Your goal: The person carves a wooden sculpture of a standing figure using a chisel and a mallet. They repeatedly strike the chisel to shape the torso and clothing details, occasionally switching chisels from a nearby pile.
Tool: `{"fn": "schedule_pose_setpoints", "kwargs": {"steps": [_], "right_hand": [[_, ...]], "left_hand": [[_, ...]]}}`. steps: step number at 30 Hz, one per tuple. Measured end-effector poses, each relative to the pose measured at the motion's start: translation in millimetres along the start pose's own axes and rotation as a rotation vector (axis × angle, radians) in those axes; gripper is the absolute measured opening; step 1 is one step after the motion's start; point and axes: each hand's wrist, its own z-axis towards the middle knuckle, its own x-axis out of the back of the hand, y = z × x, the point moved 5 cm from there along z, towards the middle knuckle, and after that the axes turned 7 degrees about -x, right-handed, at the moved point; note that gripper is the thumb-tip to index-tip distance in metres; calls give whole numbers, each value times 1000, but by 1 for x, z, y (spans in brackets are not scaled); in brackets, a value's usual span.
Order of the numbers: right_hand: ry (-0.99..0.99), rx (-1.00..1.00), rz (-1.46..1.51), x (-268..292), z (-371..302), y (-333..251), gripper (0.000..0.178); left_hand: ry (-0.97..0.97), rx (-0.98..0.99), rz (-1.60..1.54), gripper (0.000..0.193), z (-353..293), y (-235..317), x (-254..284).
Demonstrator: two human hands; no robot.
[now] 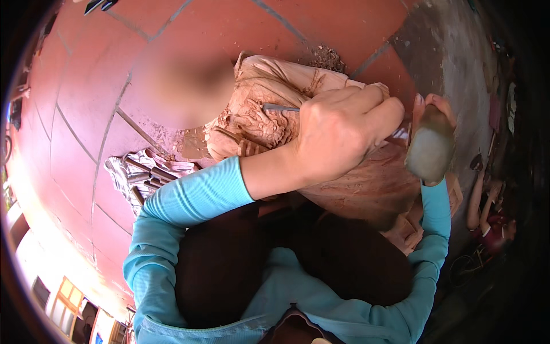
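Your red tiled floor [86,97] has dark joints and wood shavings [327,59]; tools [156,172] lie on striped cloth [119,172], left. The wooden carving [355,195] sits before your knees. Your left hand [346,129] clenches a chisel [281,107], blade pointing left, long axis left-to-right; your right hand [441,105] grasps a mallet [429,148].

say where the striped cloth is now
In the head view, the striped cloth lies on the red floor, left of the carved wood, under dark tools.

A head-worn fisheye camera looks steeply down over the wearer's dark-trousered knees [355,258], near the left hand [346,129] and right hand [443,105], taking in red tiled floor [86,103] beyond.
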Motion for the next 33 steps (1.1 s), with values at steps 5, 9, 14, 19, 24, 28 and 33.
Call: {"fn": "schedule_pose_setpoints", "kwargs": {"steps": [5, 9, 14, 19, 24, 28, 33], "right_hand": [[-6, -16, 98, -5, 7, 8, 10], [-56, 155, -175, -25, 3, 14, 9], [-124, -92, 62, -33, -6, 42, 41], [-67, -14, -5, -30, -5, 17, 15], [-389, -88, -349, -10, -3, -8, 21], [-196, 103, 43, 11, -17, -26, 40], [-77, 250, 283, 25, -30, -47, 53]], "left_hand": [[-66, 60, 17, 22, 1, -4, -7], [-135, 162, 58, 24, 8, -12, -7], [-163, 208, 52, 26, 12, -16, -8], [-189, 166, 88, 25, 12, -18, -11], [-45, -446, 282, 20, -5, 40, 1], [-303, -320, -166, 26, -20, 38, 8], [-154, -244, -260, 39, -28, 43, 23]]}}
